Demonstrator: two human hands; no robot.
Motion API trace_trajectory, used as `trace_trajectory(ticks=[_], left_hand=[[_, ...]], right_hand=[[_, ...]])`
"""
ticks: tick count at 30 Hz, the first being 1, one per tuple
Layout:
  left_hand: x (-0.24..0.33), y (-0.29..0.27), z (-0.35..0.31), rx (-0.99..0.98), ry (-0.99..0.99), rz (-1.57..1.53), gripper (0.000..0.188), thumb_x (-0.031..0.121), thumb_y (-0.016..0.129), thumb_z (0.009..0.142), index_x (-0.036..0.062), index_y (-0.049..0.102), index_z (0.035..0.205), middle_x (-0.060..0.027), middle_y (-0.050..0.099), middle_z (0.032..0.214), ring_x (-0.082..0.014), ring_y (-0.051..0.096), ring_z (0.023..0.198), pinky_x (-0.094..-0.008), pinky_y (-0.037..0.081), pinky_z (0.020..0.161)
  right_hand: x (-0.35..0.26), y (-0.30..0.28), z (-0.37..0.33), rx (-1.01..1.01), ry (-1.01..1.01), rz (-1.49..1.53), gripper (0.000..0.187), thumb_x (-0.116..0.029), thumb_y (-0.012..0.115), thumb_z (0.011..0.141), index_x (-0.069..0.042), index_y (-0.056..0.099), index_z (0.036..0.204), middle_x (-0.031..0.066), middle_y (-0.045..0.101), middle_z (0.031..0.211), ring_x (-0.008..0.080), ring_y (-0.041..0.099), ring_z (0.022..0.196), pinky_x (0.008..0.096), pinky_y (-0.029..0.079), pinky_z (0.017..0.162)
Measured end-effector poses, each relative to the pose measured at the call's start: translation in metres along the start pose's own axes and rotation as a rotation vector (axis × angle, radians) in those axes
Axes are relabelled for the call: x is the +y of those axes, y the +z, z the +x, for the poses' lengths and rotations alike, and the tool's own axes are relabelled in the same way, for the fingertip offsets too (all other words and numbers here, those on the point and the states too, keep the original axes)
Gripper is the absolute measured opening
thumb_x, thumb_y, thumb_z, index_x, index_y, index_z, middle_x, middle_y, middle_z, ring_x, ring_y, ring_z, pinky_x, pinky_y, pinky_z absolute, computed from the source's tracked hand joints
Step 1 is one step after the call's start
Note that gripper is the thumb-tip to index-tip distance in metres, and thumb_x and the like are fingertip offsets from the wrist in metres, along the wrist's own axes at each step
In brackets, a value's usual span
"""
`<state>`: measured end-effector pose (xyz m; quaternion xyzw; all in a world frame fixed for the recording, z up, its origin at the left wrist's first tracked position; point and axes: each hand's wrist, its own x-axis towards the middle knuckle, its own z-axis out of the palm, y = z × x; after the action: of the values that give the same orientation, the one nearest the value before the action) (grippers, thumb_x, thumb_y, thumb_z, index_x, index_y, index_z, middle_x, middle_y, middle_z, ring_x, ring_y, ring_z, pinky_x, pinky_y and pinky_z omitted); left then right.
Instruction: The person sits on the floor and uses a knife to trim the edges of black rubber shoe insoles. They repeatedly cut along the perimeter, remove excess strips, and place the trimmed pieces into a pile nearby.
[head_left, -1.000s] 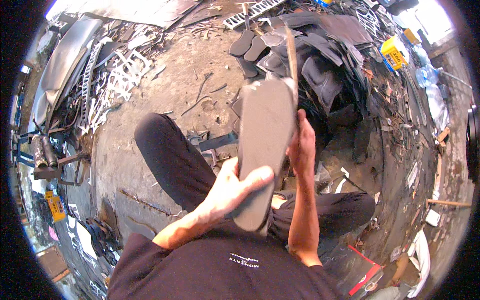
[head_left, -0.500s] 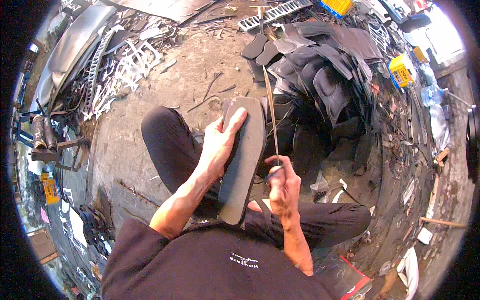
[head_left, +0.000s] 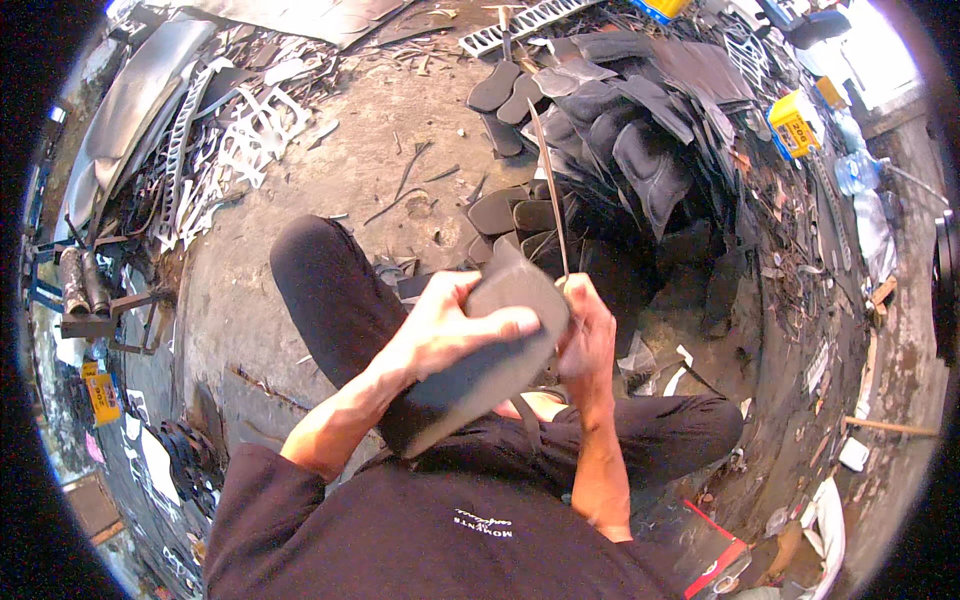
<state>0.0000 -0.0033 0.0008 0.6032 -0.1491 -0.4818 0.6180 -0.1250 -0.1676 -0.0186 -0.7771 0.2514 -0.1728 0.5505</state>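
Scuffed brown concrete floor (head_left: 345, 140) spreads around a heap of dark grey, curved foam sheets (head_left: 645, 160); white lattice-like scraps (head_left: 255, 130) lie well to the heap's left. On the heap's near side, a little left, is an elongated, flat grey foam sole (head_left: 490, 370), tilted and partly blurred. Left hand (head_left: 430, 335) pinches it, thumb across the face, fingers apparently underneath, probably for steadiness. Just beside it, the right hand (head_left: 588, 335) is closed around the base of a long, narrow, pointed blade (head_left: 551, 185), tip by the heap's left edge, perhaps angled to clear the other hand; I can't see its handle.
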Motion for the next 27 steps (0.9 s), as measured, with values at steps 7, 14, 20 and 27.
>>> trace_trajectory(ticks=[7,14,20,27], left_hand=[[0.027,-0.036,0.004,0.131,0.101,0.051,0.047,0.03,0.095,0.085,0.0009,0.076,0.117,-0.0087,0.08,0.094,-0.016,0.076,0.076,-0.0337,0.065,0.063],[0.032,-0.035,-0.003,-0.064,0.115,0.28,0.042,0.029,0.096,0.083,0.0001,0.079,0.109,-0.0054,0.08,0.092,-0.0117,0.074,0.079,-0.0318,0.062,0.071],[0.007,-0.019,0.003,-0.329,0.149,0.341,0.042,0.038,0.091,0.088,0.0003,0.079,0.1,-0.0011,0.076,0.085,-0.0092,0.066,0.075,-0.033,0.055,0.068],[0.019,-0.094,0.014,1.09,0.642,-0.562,0.025,0.017,0.083,0.093,0.0089,0.072,0.113,-0.004,0.076,0.109,-0.0154,0.071,0.098,-0.031,0.052,0.087]], right_hand=[[-0.017,-0.042,-0.031,-0.24,0.118,-0.069,0.051,-0.05,0.046,0.114,-0.005,0.062,0.098,0.0018,0.045,0.062,0.0103,0.044,0.057,0.0323,0.034,0.053],[-0.022,-0.05,-0.04,-0.367,0.188,-0.036,0.057,-0.053,0.044,0.114,-0.002,0.06,0.097,0.0012,0.047,0.066,0.0099,0.044,0.06,0.0322,0.034,0.055],[-0.002,-0.035,-0.02,-0.378,0.326,0.156,0.056,-0.053,0.037,0.116,-0.007,0.06,0.097,-0.0026,0.048,0.069,0.0074,0.043,0.058,0.0274,0.035,0.053],[0.012,-0.048,-0.028,-0.267,0.462,0.445,0.051,-0.055,0.039,0.116,-0.01,0.06,0.102,-0.0068,0.045,0.065,0.003,0.039,0.052,0.0221,0.032,0.047]])
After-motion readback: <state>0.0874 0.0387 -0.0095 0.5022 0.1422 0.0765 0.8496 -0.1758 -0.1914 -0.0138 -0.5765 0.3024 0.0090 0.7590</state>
